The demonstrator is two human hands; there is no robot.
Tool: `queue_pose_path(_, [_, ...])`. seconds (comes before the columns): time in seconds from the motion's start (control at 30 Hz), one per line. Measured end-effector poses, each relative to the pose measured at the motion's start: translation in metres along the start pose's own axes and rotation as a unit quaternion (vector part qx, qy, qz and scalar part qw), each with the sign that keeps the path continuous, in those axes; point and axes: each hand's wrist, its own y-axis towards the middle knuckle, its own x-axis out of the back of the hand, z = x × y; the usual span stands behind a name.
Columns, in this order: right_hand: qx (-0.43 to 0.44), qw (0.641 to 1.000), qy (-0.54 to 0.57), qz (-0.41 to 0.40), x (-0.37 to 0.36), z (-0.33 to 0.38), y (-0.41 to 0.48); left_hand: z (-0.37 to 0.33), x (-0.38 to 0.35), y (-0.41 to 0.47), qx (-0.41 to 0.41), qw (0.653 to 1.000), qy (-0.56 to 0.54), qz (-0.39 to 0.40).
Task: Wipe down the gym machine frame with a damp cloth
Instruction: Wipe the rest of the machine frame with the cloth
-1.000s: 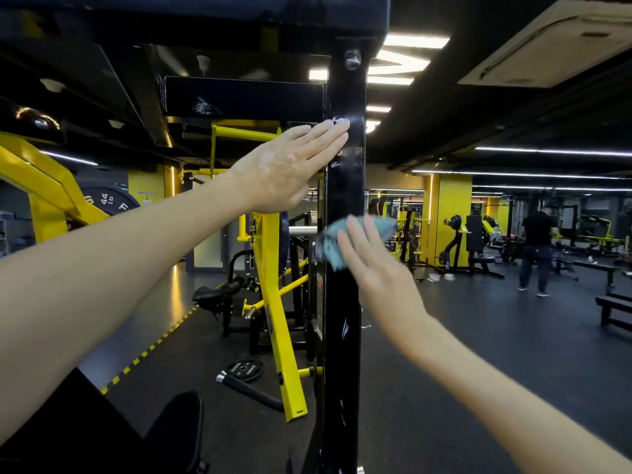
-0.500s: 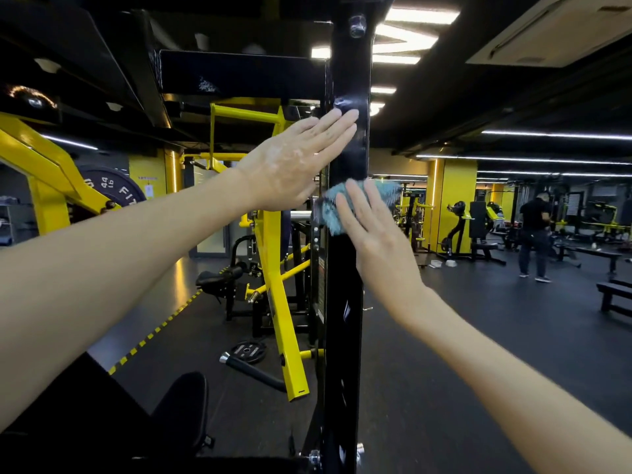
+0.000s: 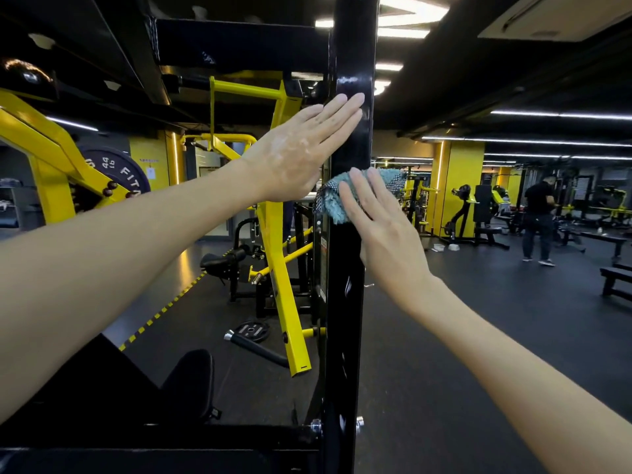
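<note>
A glossy black upright post (image 3: 345,302) of the gym machine frame runs from top to bottom in the middle of the view. My left hand (image 3: 301,155) lies flat with straight fingers against the post's upper part. Just below it, my right hand (image 3: 379,224) presses a blue-green fluffy cloth (image 3: 333,200) flat against the post with straight fingers. The cloth sticks out on both sides of the post; its middle is hidden under my fingers.
A black crossbar (image 3: 239,42) joins the post at the top left. A yellow plate-loaded machine (image 3: 280,254) stands behind, with a weight plate (image 3: 251,331) on the floor. A black seat pad (image 3: 191,384) is low left. A person (image 3: 538,217) stands far right near benches (image 3: 615,278).
My right hand has slid the cloth a little up the post toward my left hand, which has kept its place on the post. My view has tilted slightly upward.
</note>
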Motion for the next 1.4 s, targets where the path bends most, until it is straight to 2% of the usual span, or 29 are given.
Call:
queue_pose_path(0.1, [-0.002, 1.0, 0.004, 0.0, -0.015, 0.019, -0.042, -0.005, -0.004, -0.001, 0.012, 1.0, -0.011, -0.005])
queue_pose_path(0.27, [0.047, 0.996, -0.001, 0.075, -0.017, 0.038, -0.125, -0.01, -0.006, -0.001, 0.027, 0.999, -0.016, -0.013])
queue_pose_path(0.4, [0.072, 0.992, -0.031, 0.098, -0.006, 0.021, -0.087, -0.018, -0.006, -0.005, 0.027, 1.0, -0.013, -0.009])
queue_pose_path(0.57, [-0.01, 0.999, -0.014, 0.044, -0.005, 0.017, -0.034, -0.032, -0.015, -0.022, 0.012, 1.0, -0.027, -0.007])
queue_pose_path(0.67, [-0.003, 0.999, 0.004, 0.035, -0.018, 0.035, -0.071, -0.04, -0.024, -0.034, -0.001, 0.999, -0.039, -0.017])
queue_pose_path(0.83, [0.06, 0.994, -0.002, 0.092, -0.02, 0.048, -0.141, -0.05, -0.031, -0.04, -0.001, 0.998, -0.049, -0.029])
queue_pose_path(0.9, [0.072, 0.992, -0.007, 0.1, -0.014, 0.039, -0.127, -0.05, -0.029, -0.041, 0.0, 0.998, -0.056, -0.028])
queue_pose_path(1.1, [-0.006, 0.998, -0.009, 0.055, -0.003, 0.017, -0.042, -0.047, -0.027, -0.04, 0.0, 0.997, -0.071, -0.021])
queue_pose_path(1.23, [-0.005, 0.999, 0.002, 0.034, -0.019, 0.043, -0.096, -0.057, -0.032, -0.045, -0.007, 0.997, -0.073, -0.028])
queue_pose_path(1.4, [0.061, 0.993, 0.008, 0.104, -0.022, 0.061, -0.184, -0.077, -0.039, -0.064, -0.024, 0.998, -0.053, -0.021])
